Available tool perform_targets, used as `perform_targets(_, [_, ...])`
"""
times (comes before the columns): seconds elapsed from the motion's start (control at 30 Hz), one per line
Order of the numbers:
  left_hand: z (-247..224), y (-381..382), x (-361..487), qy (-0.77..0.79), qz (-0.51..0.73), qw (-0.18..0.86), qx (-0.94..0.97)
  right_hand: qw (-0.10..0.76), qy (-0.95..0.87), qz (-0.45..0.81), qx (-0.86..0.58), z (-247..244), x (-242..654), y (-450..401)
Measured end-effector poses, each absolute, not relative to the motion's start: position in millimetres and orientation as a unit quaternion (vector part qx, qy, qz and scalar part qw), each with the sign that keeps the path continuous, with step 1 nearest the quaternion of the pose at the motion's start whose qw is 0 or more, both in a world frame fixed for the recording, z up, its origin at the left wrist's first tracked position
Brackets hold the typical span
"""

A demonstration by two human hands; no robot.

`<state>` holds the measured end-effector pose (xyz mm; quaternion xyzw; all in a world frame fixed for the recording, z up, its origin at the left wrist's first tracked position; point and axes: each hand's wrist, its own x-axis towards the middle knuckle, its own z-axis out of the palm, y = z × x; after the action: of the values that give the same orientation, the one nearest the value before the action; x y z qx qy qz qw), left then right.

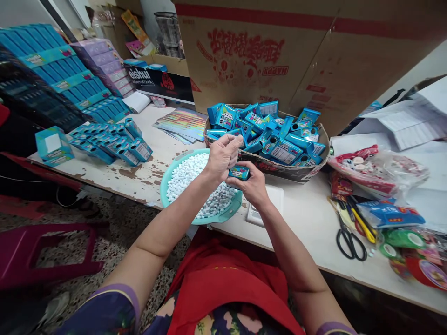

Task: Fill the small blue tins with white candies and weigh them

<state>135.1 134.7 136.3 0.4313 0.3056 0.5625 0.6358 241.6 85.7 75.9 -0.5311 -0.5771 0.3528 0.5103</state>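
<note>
My right hand (256, 186) grasps a small blue box (239, 172), fingers and thumb wrapped about its sides, over the right edge of a pale green basin (213, 219). My left hand (220, 158) is just above and beside that box, its fingers drawn in; whether they hold anything I cannot tell. Small white pellets (185, 179) fill much of the basin, which sits at the near edge of my white table (307, 214), partly beneath my left forearm. A flat white tray (277, 197) lies to the right, partly behind my right wrist. Beyond my hands, a low cardboard tub (279, 171) is heaped with more blue packets (258, 122), and a large brown carton (240, 60) rises behind it. On my left, a cluster of blue boxes (108, 139) stands near a tall blue stack (66, 74). Black-handled scissors (351, 244) lie on my right, beside a yellow cutter (363, 225)
</note>
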Motion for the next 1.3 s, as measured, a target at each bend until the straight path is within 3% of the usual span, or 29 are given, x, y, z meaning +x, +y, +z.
perform_targets(0.1, [142, 134, 127, 0.328, 0.59, 0.582, 0.454, 0.541, -0.542, 0.375, -0.522, 77, 252, 82])
perform_targets(0.23, [124, 138, 103, 0.401, 0.624, 0.431, 0.513, 0.613, -0.498, 0.28, -0.546, 71, 296, 69])
perform_targets(0.4, [72, 131, 87, 0.508, 0.459, 0.244, 0.686, 0.57, -0.451, 0.256, -0.637, 32, 346, 55])
perform_targets(0.5, [58, 120, 85, 0.531, 0.438, 0.168, 0.705, 0.555, -0.443, 0.243, -0.661, 6, 358, 50])
perform_targets(0.77, [51, 97, 81, 0.505, 0.472, 0.1, 0.716, 0.561, -0.46, 0.266, -0.635, -30, 380, 43])
perform_targets(0.93, [36, 77, 69, 0.515, 0.444, 0.003, 0.733, 0.58, -0.412, 0.133, -0.69, -43, 400, -10])
perform_targets(1.13, [13, 53, 59, 0.474, 0.441, -0.045, 0.761, 0.441, -0.442, -0.056, -0.779, -75, 400, -79])
perform_targets(1.3, [5, 59, 56, 0.446, 0.463, -0.089, 0.76, 0.426, -0.468, -0.101, -0.768, -90, 403, -80])
